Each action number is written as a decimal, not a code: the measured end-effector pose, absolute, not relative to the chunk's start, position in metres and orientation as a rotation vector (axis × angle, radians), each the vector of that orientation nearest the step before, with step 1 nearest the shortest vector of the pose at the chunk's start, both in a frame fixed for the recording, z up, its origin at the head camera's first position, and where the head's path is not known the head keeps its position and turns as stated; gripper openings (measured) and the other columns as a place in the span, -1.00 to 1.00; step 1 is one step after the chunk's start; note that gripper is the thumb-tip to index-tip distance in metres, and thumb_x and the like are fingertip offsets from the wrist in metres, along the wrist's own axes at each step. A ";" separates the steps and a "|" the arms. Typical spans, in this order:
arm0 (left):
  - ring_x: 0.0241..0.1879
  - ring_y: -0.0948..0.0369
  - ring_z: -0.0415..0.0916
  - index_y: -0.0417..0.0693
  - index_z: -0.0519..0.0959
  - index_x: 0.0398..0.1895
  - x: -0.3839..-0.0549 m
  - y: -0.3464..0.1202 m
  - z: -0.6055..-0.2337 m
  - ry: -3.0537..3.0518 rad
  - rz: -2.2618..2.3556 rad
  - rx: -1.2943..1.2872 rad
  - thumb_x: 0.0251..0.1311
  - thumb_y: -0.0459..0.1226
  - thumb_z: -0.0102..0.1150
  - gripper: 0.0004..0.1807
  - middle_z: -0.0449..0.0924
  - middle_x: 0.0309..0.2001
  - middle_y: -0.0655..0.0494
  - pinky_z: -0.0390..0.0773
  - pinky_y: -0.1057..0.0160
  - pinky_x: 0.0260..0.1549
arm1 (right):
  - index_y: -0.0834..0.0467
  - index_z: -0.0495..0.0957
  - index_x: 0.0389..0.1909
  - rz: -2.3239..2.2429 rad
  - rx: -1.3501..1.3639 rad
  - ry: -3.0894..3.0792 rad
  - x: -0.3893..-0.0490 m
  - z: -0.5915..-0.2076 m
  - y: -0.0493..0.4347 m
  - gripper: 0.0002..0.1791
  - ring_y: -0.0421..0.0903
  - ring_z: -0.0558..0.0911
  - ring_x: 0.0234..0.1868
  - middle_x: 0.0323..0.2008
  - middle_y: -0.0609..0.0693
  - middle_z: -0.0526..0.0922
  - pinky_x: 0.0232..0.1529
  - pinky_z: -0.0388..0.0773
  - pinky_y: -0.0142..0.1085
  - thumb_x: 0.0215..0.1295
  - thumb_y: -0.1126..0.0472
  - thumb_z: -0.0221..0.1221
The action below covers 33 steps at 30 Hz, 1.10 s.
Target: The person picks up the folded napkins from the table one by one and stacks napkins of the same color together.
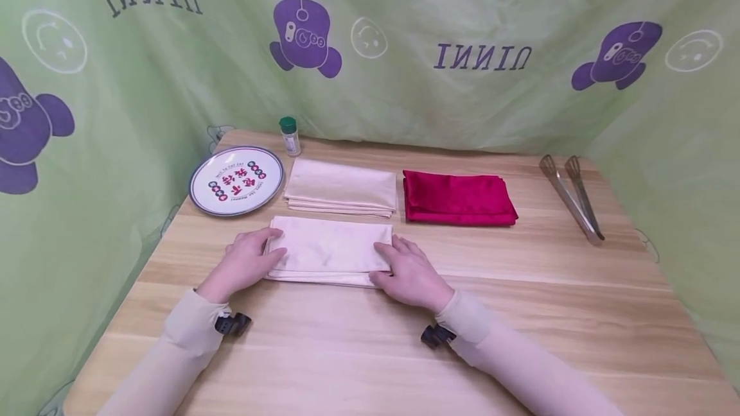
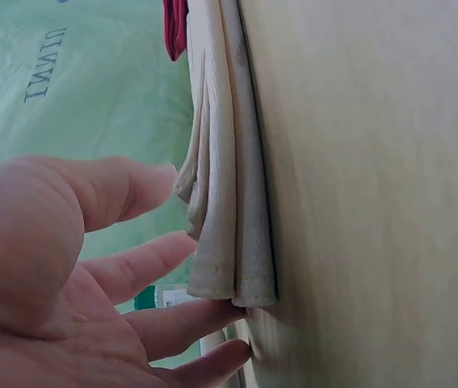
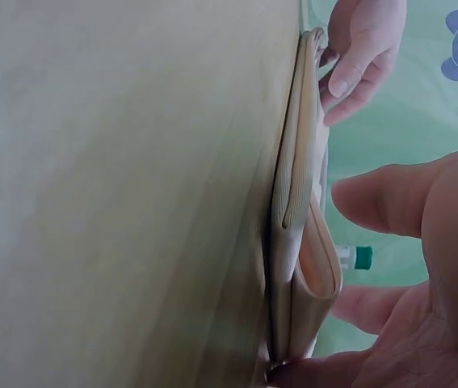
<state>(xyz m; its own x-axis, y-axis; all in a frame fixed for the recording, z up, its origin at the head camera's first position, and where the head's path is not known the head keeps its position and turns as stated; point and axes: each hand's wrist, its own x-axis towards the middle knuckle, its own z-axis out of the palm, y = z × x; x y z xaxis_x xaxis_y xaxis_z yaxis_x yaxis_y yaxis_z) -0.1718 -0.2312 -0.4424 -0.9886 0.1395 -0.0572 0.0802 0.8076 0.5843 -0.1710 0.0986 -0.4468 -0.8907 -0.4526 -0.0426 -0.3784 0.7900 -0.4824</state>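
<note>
A folded pale pink cloth (image 1: 329, 246) with a satin sheen lies flat in front of me, its layered edges toward me. At its left end is my left hand (image 1: 245, 259), thumb by the top layer and fingers against the side edge. My right hand (image 1: 410, 271) touches the opposite end, thumb and fingers spread apart. In the left wrist view, the stacked cloth layers (image 2: 216, 178) show edge-on beside loosely extended fingers. The right wrist view shows a rounded fold of the cloth (image 3: 317, 267) by the fingers, with the thumb held off it.
Behind it lie a second folded pale pink cloth (image 1: 347, 185) and a folded dark red cloth (image 1: 459, 198). A printed plate (image 1: 216, 165) and a green-capped shaker bottle (image 1: 291, 142) stand at back left. Metal tongs (image 1: 569, 202) lie at right on the wooden table (image 1: 347, 352). Green curtains (image 1: 405, 101) surround it.
</note>
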 end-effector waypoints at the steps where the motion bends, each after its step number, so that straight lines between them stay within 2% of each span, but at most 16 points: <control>1: 0.14 -0.27 0.30 -0.25 0.47 0.22 -0.172 -0.232 -0.443 2.890 0.940 0.166 0.33 -0.14 0.14 -0.51 0.48 0.18 -0.31 0.17 -0.31 0.06 | 0.16 0.38 0.36 -0.716 -0.663 2.822 -0.171 -0.447 0.098 -0.32 0.29 0.17 0.42 0.36 0.36 0.28 0.42 0.02 0.07 0.29 -0.09 0.18; 5: 0.11 -0.23 0.33 -0.23 0.50 0.18 -0.170 -0.232 -0.446 2.861 1.010 0.140 0.33 -0.16 0.15 -0.56 0.51 0.13 -0.32 0.25 -0.27 0.10 | 0.18 0.39 0.34 -0.764 -0.667 2.814 -0.170 -0.449 0.097 -0.33 0.27 0.19 0.41 0.33 0.29 0.36 0.42 0.04 0.06 0.29 -0.07 0.18; 10: 0.26 -0.22 0.29 -0.25 0.47 0.18 -0.168 -0.233 -0.449 2.773 1.217 0.094 0.33 -0.24 0.15 -0.58 0.40 0.24 -0.35 0.25 -0.20 0.24 | 0.20 0.42 0.28 -0.994 -0.650 2.777 -0.168 -0.450 0.097 -0.39 0.19 0.30 0.36 0.27 0.24 0.42 0.36 0.19 0.03 0.27 0.00 0.22; 13: 0.27 -0.20 0.29 -0.25 0.43 0.22 -0.169 -0.234 -0.449 2.735 1.325 0.067 0.34 -0.27 0.13 -0.58 0.34 0.29 -0.34 0.25 -0.17 0.26 | 0.17 0.43 0.25 -1.166 -0.642 2.722 -0.169 -0.452 0.098 -0.44 0.08 0.51 0.09 0.07 0.17 0.51 0.14 0.43 -0.04 0.26 0.06 0.23; 17: 0.23 -0.21 0.34 -0.22 0.42 0.23 -0.170 -0.234 -0.448 2.730 1.383 0.053 0.34 -0.28 0.13 -0.58 0.32 0.31 -0.31 0.31 -0.18 0.22 | 0.11 0.47 0.20 -1.366 -0.592 2.664 -0.172 -0.453 0.098 -0.52 -0.03 0.51 -0.08 -0.02 0.07 0.49 0.04 0.48 -0.09 0.25 0.15 0.23; 20: 0.23 -0.24 0.35 -0.21 0.42 0.22 -0.171 -0.235 -0.448 2.723 1.414 0.044 0.34 -0.28 0.13 -0.58 0.30 0.33 -0.31 0.33 -0.19 0.21 | 0.09 0.51 0.16 -1.477 -0.524 2.631 -0.173 -0.454 0.098 -0.56 -0.02 0.51 0.02 0.12 0.06 0.48 0.14 0.44 -0.05 0.24 0.20 0.25; 26: 0.25 -0.25 0.33 -0.27 0.41 0.21 -0.174 -0.237 -0.451 2.622 1.547 0.012 0.31 -0.34 0.16 -0.57 0.26 0.36 -0.31 0.41 -0.12 0.17 | 0.11 0.54 0.09 -1.629 -0.356 2.527 -0.176 -0.458 0.097 -0.62 0.01 0.56 -0.01 0.25 0.15 0.43 0.07 0.49 -0.07 0.24 0.32 0.22; 29: 0.29 -0.25 0.28 -0.30 0.38 0.22 -0.176 -0.239 -0.452 2.539 1.627 -0.014 0.29 -0.38 0.16 -0.55 0.19 0.39 -0.30 0.43 -0.08 0.16 | 0.18 0.54 0.07 -1.716 -0.268 2.432 -0.179 -0.458 0.097 -0.64 -0.07 0.60 -0.18 0.24 0.18 0.44 -0.15 0.57 -0.22 0.25 0.38 0.19; 33: 0.34 -0.25 0.20 -0.31 0.36 0.24 -0.177 -0.240 -0.453 2.464 1.691 -0.040 0.27 -0.42 0.15 -0.53 0.09 0.45 -0.28 0.40 -0.03 0.19 | 0.26 0.53 0.04 -1.825 -0.148 2.302 -0.181 -0.457 0.096 -0.65 -0.18 0.56 -0.38 0.14 0.21 0.50 -0.39 0.53 -0.40 0.21 0.46 0.17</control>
<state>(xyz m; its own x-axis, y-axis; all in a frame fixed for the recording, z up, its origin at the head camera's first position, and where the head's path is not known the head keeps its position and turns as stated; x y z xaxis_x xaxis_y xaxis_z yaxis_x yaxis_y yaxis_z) -0.1770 -0.2398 -0.4527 -0.9880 0.0643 -0.1407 -0.1081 0.3632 0.9254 -0.1815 0.0956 -0.4566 -0.9750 -0.2013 -0.0937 0.0453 0.2327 -0.9715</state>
